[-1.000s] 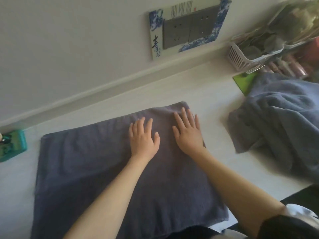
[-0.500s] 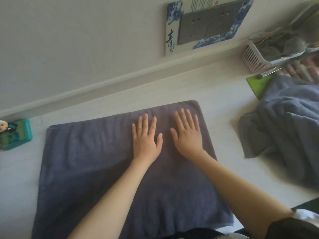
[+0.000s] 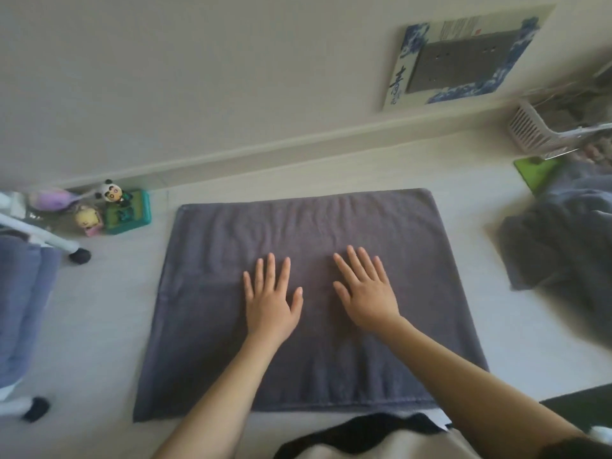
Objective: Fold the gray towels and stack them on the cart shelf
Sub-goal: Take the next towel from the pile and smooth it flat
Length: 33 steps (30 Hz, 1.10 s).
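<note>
A dark gray towel [image 3: 212,293] lies spread flat on the pale floor in front of me, folded into a broad rectangle. My left hand [image 3: 270,301] and my right hand [image 3: 367,293] both press palm-down on its middle, fingers straight and spread, a small gap between them. A rumpled heap of more gray towels [image 3: 559,246] lies at the right. At the left edge stands the white cart [image 3: 49,241], with blue-gray folded cloth [image 3: 23,303] lying on it.
Small toy figures and a green box [image 3: 127,212] sit by the wall at the left. A white slatted basket [image 3: 533,134] and a green flat item [image 3: 535,168] are at the far right. A framed socket panel [image 3: 463,58] hangs on the wall.
The view has swung left, bringing the cart and toys into sight. Both hands have slid back toward me over the towel and a little apart, still flat on it.
</note>
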Available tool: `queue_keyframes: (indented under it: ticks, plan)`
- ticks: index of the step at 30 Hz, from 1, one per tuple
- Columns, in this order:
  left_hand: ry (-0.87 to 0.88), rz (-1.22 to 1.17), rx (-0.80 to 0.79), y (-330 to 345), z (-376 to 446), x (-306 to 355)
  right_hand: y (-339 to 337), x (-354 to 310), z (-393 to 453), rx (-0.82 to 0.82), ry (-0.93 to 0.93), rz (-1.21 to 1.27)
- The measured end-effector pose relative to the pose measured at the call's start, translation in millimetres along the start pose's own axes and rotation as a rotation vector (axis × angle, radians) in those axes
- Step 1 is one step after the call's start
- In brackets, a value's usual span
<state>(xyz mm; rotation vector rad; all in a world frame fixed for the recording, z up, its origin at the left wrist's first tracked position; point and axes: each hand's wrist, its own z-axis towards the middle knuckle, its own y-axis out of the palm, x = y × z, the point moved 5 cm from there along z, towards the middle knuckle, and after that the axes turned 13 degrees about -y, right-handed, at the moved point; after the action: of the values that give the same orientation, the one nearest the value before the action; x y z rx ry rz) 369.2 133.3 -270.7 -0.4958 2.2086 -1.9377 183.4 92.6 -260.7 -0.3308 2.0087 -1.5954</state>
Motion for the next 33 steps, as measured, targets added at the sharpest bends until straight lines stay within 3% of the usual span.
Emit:
queue_keyframes:
  ticks: [5, 12, 16, 19, 24, 29, 33]
  plan:
    - [-0.146, 0.006, 0.023, -3, -12, -83, 13, -8, -4, -0.071, 0.075, -0.081]
    - [-0.32, -0.016, -0.072, -10, -21, -170, 6, -43, -4, -0.09, 0.234, -0.087]
    - [-0.131, -0.086, -0.047, -16, -33, -178, 8, -119, -20, 0.046, 0.136, 0.029]
    - [-0.045, -0.052, -0.033, -14, -42, -191, 31, -160, -36, -0.1, 0.128, 0.054]
    - [-0.071, -0.112, -0.06, -25, -48, -181, 27, -138, -23, -0.088, 0.151, -0.055]
    - [0.106, -0.224, -0.094, -27, -64, -149, -2, -105, 10, -0.141, 0.296, -0.168]
    - [0.136, -0.419, -0.159, -33, -59, -145, -7, -143, 14, 0.074, 0.163, -0.12]
